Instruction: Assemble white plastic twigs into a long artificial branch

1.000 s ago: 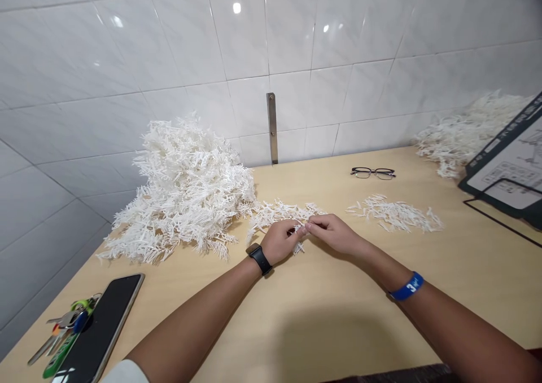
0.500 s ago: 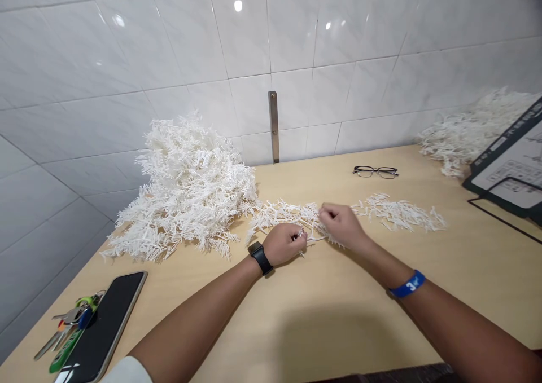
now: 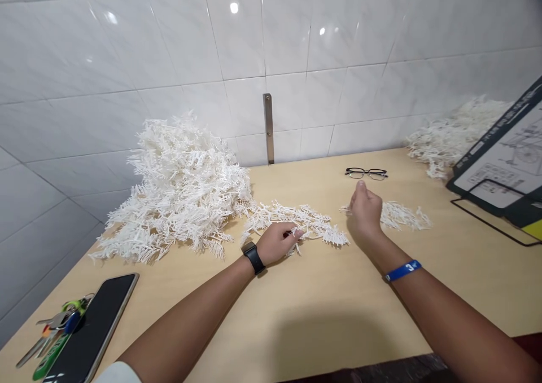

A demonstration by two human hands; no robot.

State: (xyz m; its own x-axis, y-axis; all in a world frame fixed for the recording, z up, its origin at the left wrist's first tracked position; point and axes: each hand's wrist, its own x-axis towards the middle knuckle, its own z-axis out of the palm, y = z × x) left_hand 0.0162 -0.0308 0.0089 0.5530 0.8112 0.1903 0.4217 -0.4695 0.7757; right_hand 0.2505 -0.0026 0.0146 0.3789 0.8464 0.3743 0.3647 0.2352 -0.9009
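Observation:
My left hand [image 3: 275, 244], with a black watch on its wrist, rests on the table with thumb and fingers closed on a white branched plastic piece [image 3: 296, 249]. Around its fingertips lies a flat clump of similar white branched pieces [image 3: 324, 226]. My right hand [image 3: 366, 209], wearing a blue wristband, is held as a fist with the thumb up, near a small pile of short white pieces [image 3: 404, 216]. Whatever its fingers may hold is hidden. A tall heap of white branched pieces [image 3: 186, 194] stands left of both hands.
Black-framed glasses [image 3: 366, 174] lie behind my right hand. At the right, a printed board or box [image 3: 503, 163] with a black wire frame stands before another white heap [image 3: 455, 132]. A phone [image 3: 91, 326] and keys [image 3: 55, 332] lie front left. A tiled wall borders the table.
My right hand has moved right, away from the left hand and the clump, to the small pile. My left hand keeps its place on the branched piece. The view has shifted slightly.

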